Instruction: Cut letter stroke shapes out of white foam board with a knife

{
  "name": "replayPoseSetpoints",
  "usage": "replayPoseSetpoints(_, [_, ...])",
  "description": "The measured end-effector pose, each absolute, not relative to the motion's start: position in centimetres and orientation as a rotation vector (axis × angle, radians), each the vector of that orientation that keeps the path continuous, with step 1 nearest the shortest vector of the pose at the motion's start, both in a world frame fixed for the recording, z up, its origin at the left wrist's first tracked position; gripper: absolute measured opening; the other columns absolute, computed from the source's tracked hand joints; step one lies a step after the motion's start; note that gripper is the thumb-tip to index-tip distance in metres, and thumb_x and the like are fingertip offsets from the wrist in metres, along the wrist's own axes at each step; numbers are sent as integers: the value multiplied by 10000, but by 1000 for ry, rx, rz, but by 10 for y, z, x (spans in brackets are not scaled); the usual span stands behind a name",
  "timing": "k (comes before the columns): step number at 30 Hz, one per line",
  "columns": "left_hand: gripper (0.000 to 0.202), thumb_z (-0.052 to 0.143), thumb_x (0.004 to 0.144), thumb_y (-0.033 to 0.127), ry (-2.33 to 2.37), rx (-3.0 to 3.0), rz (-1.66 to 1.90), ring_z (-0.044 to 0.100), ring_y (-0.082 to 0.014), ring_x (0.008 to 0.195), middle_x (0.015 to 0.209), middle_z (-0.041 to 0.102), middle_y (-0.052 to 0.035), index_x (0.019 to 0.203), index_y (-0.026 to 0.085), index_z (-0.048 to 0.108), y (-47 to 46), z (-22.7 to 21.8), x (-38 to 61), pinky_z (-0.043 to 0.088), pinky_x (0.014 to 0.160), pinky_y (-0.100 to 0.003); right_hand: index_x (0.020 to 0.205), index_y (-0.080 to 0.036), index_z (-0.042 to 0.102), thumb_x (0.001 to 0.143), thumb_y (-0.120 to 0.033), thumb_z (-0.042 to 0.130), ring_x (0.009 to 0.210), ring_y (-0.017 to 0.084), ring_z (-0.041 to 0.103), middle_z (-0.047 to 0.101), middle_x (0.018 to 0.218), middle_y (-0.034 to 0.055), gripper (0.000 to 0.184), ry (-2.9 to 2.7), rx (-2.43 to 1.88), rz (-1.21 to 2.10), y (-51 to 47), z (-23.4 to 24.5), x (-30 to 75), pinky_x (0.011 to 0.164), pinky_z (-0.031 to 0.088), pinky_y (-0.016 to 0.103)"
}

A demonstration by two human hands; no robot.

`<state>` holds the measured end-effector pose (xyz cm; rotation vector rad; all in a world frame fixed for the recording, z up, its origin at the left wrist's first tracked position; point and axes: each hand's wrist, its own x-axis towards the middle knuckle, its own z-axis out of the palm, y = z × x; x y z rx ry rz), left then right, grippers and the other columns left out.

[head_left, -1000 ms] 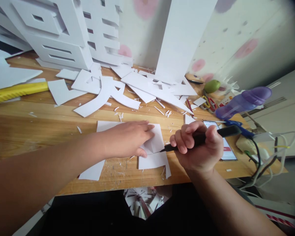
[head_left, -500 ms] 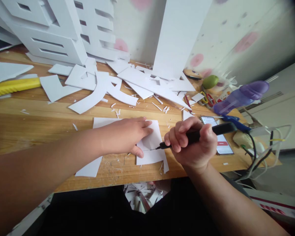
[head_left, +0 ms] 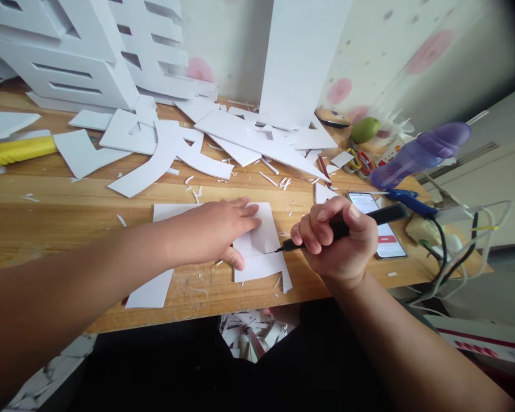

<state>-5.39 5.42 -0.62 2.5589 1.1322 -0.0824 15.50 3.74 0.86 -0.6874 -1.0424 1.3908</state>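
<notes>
My left hand (head_left: 218, 229) lies flat across a white foam board piece (head_left: 257, 269), fingers stretched out and pressing on it, holding no tool. A thin line runs over the board just right of that thumb. My right hand (head_left: 339, 246) is closed around a black craft knife (head_left: 388, 214), whose narrow tip touches the board near its right edge, at the end of the line. The board's lower right corner has a narrow strip sticking down. Part of the board is hidden under my left hand and forearm.
White cut-outs (head_left: 146, 166) and shavings litter the wooden table (head_left: 68, 212). Left is a yellow-handled cutter (head_left: 19, 153). To the right are a phone (head_left: 384, 237), a purple bottle (head_left: 416, 157), a blue tool (head_left: 412, 201) and cables (head_left: 463, 274). A scrap-filled bin (head_left: 253, 335) is below the edge.
The knife tip has moved rightward along the line, from inside the board to near its right edge. My left hand stays pressed on the board. The whole view has shifted slightly.
</notes>
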Motion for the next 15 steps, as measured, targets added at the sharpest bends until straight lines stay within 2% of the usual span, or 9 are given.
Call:
replayPoseSetpoints(7, [724, 794, 692, 413, 1158, 2558, -109, 254, -277, 1451, 1552, 313, -114, 1343, 222, 539, 51, 3, -52, 318, 1105, -374, 593, -219, 559, 780, -359, 602, 328, 70, 368, 380, 420, -91, 238, -991, -632, 1401, 41, 5, 173, 431, 432, 243])
replayPoseSetpoints(10, [776, 795, 682, 428, 1205, 2474, -170, 215, -260, 1464, 1569, 268, -89, 1376, 225, 513, 53, 4, -51, 284, 1128, -347, 579, -209, 557, 766, -371, 615, 312, 74, 363, 383, 404, -92, 254, -1015, -614, 1368, 43, 7, 178, 411, 421, 245])
replayPoseSetpoints(13, [822, 794, 667, 451, 1205, 2431, -136, 199, -254, 1469, 1575, 248, -78, 1398, 224, 495, 56, -2, -54, 243, 1153, -339, 600, -203, 576, 774, -358, 611, 314, 80, 370, 401, 404, -90, 235, -1073, -586, 1279, 46, 13, 188, 414, 424, 251])
replayPoseSetpoints(15, [831, 801, 638, 448, 1194, 2424, -76, 237, -265, 1458, 1568, 268, -73, 1388, 239, 511, 56, -8, -58, 250, 1151, -344, 636, -214, 576, 805, -346, 584, 325, 88, 389, 422, 414, -91, 215, -1151, -613, 1137, 44, 20, 195, 422, 426, 250])
